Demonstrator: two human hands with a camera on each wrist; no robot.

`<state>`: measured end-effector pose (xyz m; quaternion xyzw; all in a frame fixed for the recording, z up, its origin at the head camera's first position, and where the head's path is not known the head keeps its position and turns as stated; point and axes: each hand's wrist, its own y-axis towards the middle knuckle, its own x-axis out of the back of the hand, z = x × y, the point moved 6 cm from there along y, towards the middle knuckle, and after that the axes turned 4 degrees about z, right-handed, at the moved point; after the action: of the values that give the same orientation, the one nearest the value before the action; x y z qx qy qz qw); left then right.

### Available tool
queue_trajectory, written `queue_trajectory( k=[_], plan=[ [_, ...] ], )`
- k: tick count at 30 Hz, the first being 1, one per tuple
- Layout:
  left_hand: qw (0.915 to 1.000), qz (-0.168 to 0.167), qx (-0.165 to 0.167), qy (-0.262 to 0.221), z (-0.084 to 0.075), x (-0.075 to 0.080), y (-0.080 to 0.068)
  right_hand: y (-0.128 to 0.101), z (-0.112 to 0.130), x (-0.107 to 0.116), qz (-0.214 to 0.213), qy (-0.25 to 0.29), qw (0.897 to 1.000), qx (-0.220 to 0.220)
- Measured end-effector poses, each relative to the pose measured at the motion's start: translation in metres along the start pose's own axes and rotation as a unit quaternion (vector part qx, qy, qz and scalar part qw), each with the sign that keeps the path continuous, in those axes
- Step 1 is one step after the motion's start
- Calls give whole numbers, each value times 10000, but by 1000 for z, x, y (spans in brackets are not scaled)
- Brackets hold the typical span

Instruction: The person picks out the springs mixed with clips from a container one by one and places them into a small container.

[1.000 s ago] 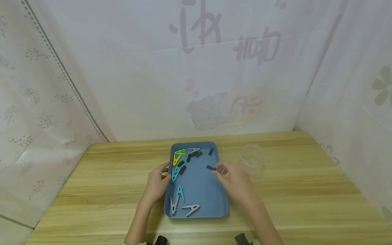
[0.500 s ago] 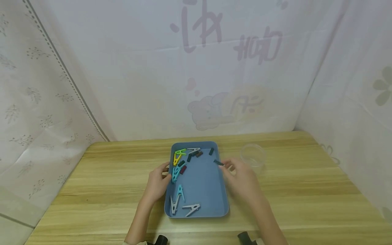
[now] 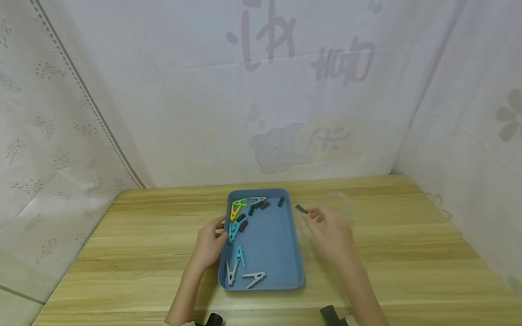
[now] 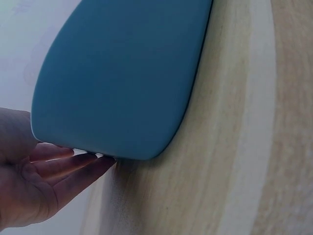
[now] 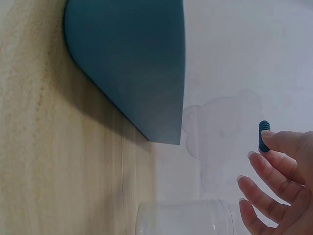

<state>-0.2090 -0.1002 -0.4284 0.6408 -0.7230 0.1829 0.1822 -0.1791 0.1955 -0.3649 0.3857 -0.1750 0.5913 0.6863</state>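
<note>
The dark ridged piece point(image 3: 302, 209), pinched near one end by the right hand point(image 3: 329, 228), is held above the counter point(image 3: 412, 253), just right of the tray point(image 3: 275, 256); lightness and some springiness are expected, so its sides are best gripped gently. The left hand point(image 3: 210, 241) is laid, fingers extended, against the tray.

The head view looks forward and down from above the near side, far enough back to take in the table point(image 3: 142, 235), tray point(image 3: 269, 249) and far curtain point(image 3: 183, 113). Both wrist views sit low, close and sideways: the left faces the tray's outer wall; the right looks past it to the curtain. All three share the tray.
</note>
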Motion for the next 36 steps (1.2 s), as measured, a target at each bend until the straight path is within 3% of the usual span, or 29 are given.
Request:
queue_trajectory(
  k=[17,24,36],
  plan=[
    [10000,3,7,56,1,0,0,0,-6,17,-279,-119,9993,-231],
    [10000,0,10,43,1,-1,0,0,-10,24,-411,-56,9991,-129],
    [10000,-5,34,23,0,-1,0,1,-19,34,-331,-148,9983,-453]
  ],
)
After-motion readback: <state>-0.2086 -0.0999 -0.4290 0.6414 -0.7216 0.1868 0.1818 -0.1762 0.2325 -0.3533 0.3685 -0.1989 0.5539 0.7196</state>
